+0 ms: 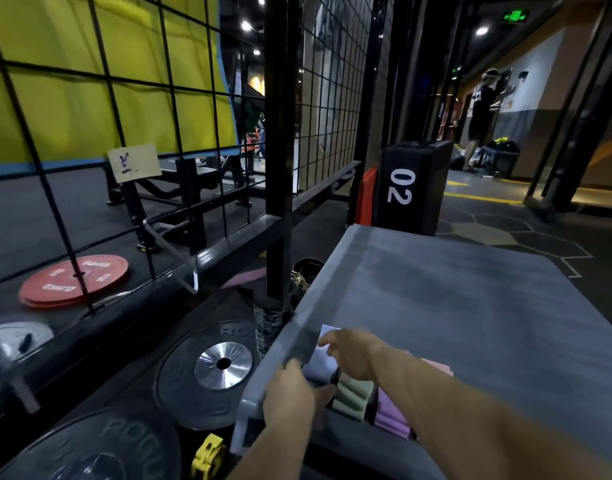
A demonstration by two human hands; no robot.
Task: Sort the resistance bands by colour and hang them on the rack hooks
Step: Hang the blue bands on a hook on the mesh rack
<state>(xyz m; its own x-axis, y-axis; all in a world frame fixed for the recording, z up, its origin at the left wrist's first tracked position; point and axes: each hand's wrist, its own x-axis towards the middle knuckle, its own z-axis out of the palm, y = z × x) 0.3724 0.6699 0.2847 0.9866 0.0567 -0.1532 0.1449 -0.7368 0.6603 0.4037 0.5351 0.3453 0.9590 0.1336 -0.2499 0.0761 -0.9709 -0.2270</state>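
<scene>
Folded resistance bands lie in a heap on the near left corner of a grey platform [453,299]: a pale lilac-grey band [320,362], a light green band [353,396], a purple-pink band [391,415] and a pink band [436,367]. My left hand [290,396] is at the platform's left edge, fingers curled on the lilac-grey band. My right hand [353,353] reaches across above the heap, fingers bent over the same band; its grip is unclear. A metal hook [174,252] sticks out from the black wire-grid rack [200,140] on the left.
Black weight plates [207,372] and a red plate [74,280] lie on the floor beside and behind the rack. A paper label [134,162] hangs on the grid. A black box marked 02 [412,188] stands beyond the platform. A person [481,112] stands far right.
</scene>
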